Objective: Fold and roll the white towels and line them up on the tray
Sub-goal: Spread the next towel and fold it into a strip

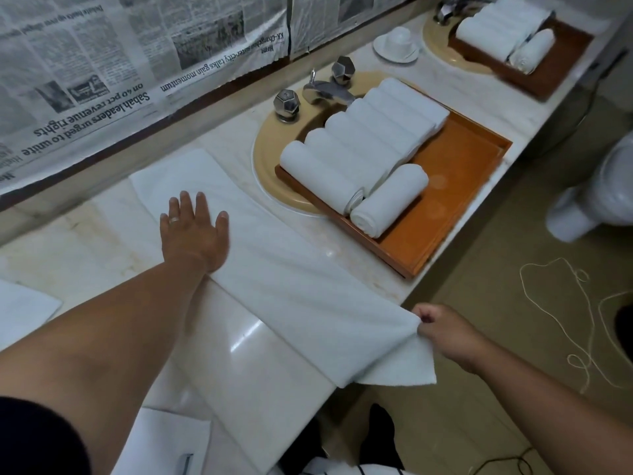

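Marble counter: L hand flat on towel, R hand pinches its corner past front edge.

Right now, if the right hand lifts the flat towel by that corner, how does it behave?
Likely floppy: the flat towel droops over the counter edge where the right hand pinches it. Probably light: a pinch holds it.

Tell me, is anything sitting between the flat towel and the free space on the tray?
Nothing visible does. Only bare counter lies between the flat towel and the tray; its low rim is all there is to lift over. The tray floor is bare next to the single roll.
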